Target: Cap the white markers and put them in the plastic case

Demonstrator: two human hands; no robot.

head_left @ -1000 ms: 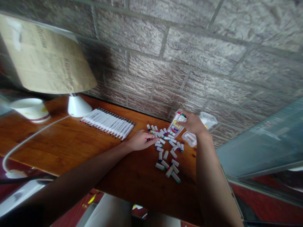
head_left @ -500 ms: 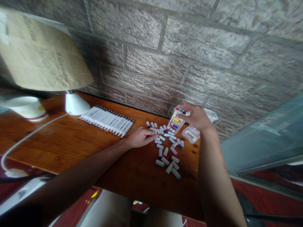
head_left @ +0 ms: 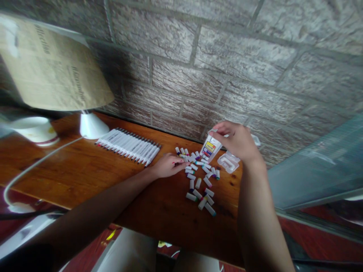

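Observation:
My right hand (head_left: 234, 138) is closed at the top of a clear plastic case (head_left: 210, 149) with a yellow and blue label. Thumb and fingers cover the case's mouth, so what lies between the fingertips is partly hidden. My left hand (head_left: 170, 165) lies low on the table, its fingers drawn together at the edge of a scatter of short white marker caps (head_left: 198, 183) with coloured ends. Whether a cap sits between those fingertips cannot be made out. A clear plastic lid (head_left: 228, 162) lies right of the case, under my right wrist.
A neat row of white markers (head_left: 129, 145) lies left of my left hand. Farther left stand a lamp (head_left: 92, 126) with a paper shade and a white cup (head_left: 36, 130); a white cable (head_left: 36, 162) runs off the table. A stone-pattern wall (head_left: 176, 75) borders the back.
My right hand has shifted slightly left over the case's mouth, covering the red, green and black ends that showed there. My left hand stays in place. The view has tilted a little.

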